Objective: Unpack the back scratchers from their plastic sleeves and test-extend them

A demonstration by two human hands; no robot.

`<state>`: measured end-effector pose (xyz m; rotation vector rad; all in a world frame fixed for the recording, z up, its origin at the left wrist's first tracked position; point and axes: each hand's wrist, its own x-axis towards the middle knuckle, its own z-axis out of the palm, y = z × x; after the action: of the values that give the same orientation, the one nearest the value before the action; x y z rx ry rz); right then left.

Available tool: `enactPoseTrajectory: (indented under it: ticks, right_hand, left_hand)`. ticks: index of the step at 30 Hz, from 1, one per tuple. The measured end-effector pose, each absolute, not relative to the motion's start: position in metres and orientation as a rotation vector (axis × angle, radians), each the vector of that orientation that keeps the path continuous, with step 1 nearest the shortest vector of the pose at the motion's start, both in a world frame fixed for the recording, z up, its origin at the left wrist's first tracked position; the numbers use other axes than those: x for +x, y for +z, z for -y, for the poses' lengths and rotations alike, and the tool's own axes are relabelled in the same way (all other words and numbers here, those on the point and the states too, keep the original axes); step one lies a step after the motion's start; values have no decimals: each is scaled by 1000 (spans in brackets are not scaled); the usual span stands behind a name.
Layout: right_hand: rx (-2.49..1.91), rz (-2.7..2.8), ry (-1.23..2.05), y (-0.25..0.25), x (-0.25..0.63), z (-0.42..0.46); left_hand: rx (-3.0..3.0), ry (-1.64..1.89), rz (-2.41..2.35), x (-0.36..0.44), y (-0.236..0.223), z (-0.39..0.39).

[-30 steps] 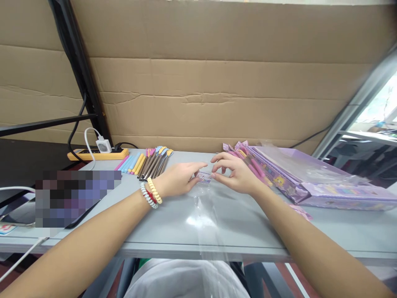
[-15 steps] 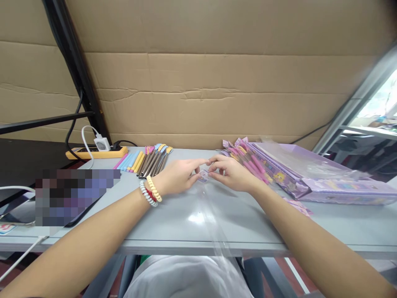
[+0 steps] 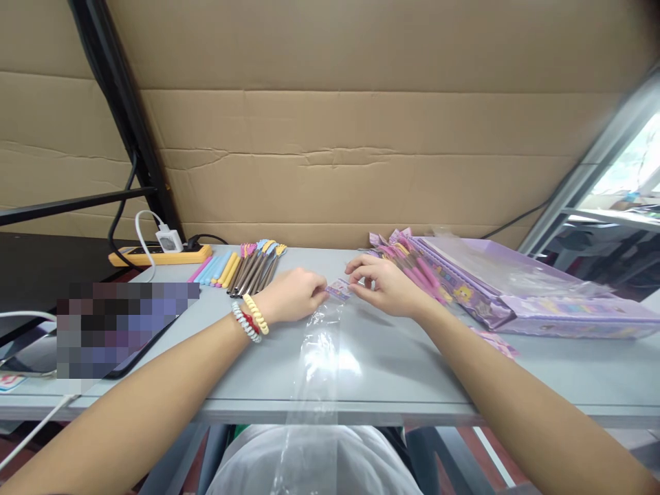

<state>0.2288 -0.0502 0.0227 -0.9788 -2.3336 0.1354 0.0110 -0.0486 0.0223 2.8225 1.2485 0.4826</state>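
Note:
A long clear plastic sleeve [image 3: 318,357] with a printed purple header [image 3: 339,289] hangs from the tabletop over its front edge to my lap. My left hand [image 3: 293,294], with coiled bands on the wrist, pinches the left end of the header between thumb and fingers. Beside the header's right end is my right hand [image 3: 384,285], its fingers curled but apart. Its thumb tip is close to the header; whether they touch I cannot tell. Brown-barrelled pens [image 3: 256,268] with pink, blue and yellow tops lie beyond my left hand.
Pink, blue and yellow pens or caps [image 3: 216,268] lie left of the brown ones. Packaged pink pens [image 3: 420,268] rest against a purple box [image 3: 572,317] on the right. At left are a dark-edged device [image 3: 139,354], a yellow power strip [image 3: 193,254] and white cables.
My left hand has drawn slightly left and closed on the header's end. My right fingers have parted from the left ones. The clear sleeve has swung left and spread flatter.

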Motion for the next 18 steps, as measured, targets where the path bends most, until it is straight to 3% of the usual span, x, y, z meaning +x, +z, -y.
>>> enactPoseTrajectory:
  ticks: [11, 18]
  right_hand:
    - [-958, 2032, -23, 35, 247, 49]
    - [-998, 1826, -55, 41, 255, 50]
  left_hand:
    - [2760, 252, -1639, -1, 19, 33]
    - [2663, 431, -1683, -6, 19, 28]
